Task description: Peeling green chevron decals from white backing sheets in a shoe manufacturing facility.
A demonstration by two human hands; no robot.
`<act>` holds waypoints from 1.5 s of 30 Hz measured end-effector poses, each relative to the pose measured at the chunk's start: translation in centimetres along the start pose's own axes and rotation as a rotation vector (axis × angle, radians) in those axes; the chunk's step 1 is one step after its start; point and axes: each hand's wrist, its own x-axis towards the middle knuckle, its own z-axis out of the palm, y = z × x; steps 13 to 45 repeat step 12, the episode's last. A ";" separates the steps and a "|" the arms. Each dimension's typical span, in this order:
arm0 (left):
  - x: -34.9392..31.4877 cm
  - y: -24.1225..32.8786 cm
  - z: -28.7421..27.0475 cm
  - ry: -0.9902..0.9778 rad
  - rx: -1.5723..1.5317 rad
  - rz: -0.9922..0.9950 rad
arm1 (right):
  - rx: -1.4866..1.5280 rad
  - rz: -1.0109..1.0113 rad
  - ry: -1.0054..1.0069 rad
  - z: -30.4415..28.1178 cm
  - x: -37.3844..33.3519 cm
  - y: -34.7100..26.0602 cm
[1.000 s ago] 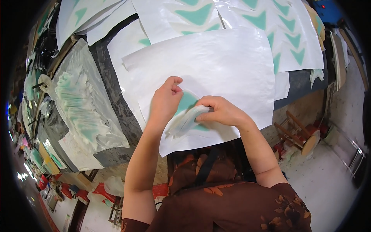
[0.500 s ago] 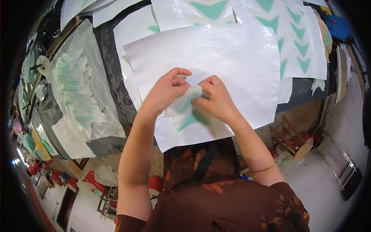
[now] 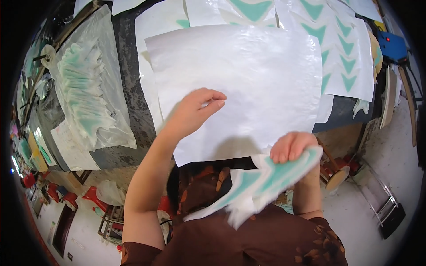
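Observation:
My right hand [image 3: 293, 147] grips a bunch of white pieces with green V-shaped patches [image 3: 275, 177]. The bunch hangs over the near table edge and my lap, its lower tips blurred by motion. My left hand [image 3: 199, 111] hovers over a large blank white sheet [image 3: 248, 66], its fingers loosely curved and the thumb a little apart from them. Nothing shows in the left hand. The far fingertips of my right hand lie over the green face of the pieces; its thumb is hidden.
White sheets with green V shapes [image 3: 348, 66] lie at the back right. A clear plastic bag [image 3: 117, 88] on the left holds a row of stacked green-and-white pieces [image 3: 84, 88]. A blue box [image 3: 392, 45] stands far right. A wooden stool [image 3: 337, 177] is below the table.
My right hand has moved down and right, carrying the green-and-white pieces off the sheet. The sheet's near part is now bare. My left hand has shifted slightly and its fingers have straightened.

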 end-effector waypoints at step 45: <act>-4.2 -2.4 -2.0 -0.122 -0.934 -0.200 | -0.242 0.246 0.501 -1.3 8.9 3.4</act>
